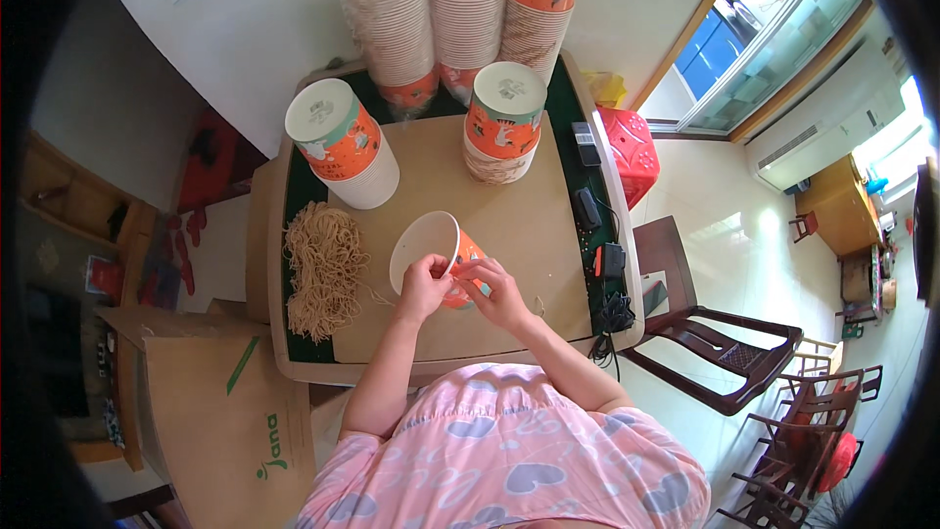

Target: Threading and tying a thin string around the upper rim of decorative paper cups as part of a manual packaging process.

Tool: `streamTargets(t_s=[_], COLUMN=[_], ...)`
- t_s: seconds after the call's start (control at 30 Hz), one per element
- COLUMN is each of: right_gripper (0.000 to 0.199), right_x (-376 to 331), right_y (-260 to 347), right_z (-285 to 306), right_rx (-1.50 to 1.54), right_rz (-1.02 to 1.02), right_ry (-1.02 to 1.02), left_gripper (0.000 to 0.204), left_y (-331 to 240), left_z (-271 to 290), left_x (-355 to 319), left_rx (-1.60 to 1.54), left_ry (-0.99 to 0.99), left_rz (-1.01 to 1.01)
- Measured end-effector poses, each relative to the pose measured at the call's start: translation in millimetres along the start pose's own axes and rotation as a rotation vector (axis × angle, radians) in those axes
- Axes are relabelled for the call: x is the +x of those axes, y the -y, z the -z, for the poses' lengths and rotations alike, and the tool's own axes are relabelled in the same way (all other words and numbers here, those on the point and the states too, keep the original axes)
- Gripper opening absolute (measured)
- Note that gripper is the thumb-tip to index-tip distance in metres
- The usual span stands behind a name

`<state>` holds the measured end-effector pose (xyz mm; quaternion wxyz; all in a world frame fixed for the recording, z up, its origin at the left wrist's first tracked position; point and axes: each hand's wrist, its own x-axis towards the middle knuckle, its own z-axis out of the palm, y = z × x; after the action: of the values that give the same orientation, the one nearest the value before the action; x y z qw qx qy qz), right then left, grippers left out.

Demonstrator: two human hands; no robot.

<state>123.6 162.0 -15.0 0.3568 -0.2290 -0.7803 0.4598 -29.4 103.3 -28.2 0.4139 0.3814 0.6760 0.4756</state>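
Observation:
A paper bucket [421, 238], white inside and orange with printed pictures outside, sits tilted on the table, its mouth facing left and toward me. My left hand [425, 284] pinches at the near side of its rim, fingertips partly in front of the opening. Close beside it, my right hand [497, 294] has its fingers closed against the bucket's orange outer wall. Both sets of fingertips nearly meet there; whether a strand of string runs between them is too small to tell. Left of the bucket lies a heap of tan string [325, 270], with loose strands trailing toward my left wrist.
Two shorter stacks of upside-down buckets [343, 142] [505, 123] stand beyond my hands, with tall stacks [468, 10] at the back. Black adapters and cables [609, 260] line the right edge. An open cardboard box [225, 412] is at left, a dark chair [725, 353] at right.

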Motion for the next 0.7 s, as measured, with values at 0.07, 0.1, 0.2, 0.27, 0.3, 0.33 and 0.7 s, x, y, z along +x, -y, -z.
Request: streamTargets(t_s=[0.07,0.1,0.2,0.27,0.3,0.33,0.7], right_gripper=[0.010,0.010,0.009,0.010,0.010,0.010,0.010], right_x=[0.8,-0.1,-1.2,0.0,0.9,1.7,1.0], right_y=[4.4,2.0,-1.4,1.8,2.3,2.7,1.5], right_z=[0.0,-0.5,-2.4,-1.9,-2.0,-2.3,-0.8], right_rx=[-0.018,-0.018,0.022,0.015,0.016,-0.003,-0.025], right_rz=[-0.020,-0.020,-0.029,-0.012,-0.012,-0.004,0.002], right_ry=[-0.038,-0.039,0.030,-0.012,-0.011,-0.034,-0.039], left_gripper=[0.014,0.014,0.014,0.014,0.014,0.014,0.013], left_y=[-1.4,-2.0,0.7,1.4,0.6,-0.1,4.2], left_z=[-0.2,-0.7,-0.2,0.2,-0.1,-0.1,-1.4], left_x=[0.2,0.3,1.6,2.2,2.3,2.5,3.2], left_rx=[-0.007,-0.015,-0.023,-0.024,-0.014,-0.005,-0.051], left_ry=[0.008,0.008,0.005,0.001,-0.002,-0.006,0.017], left_rz=[0.015,0.017,0.025,0.031,0.017,0.003,0.024])
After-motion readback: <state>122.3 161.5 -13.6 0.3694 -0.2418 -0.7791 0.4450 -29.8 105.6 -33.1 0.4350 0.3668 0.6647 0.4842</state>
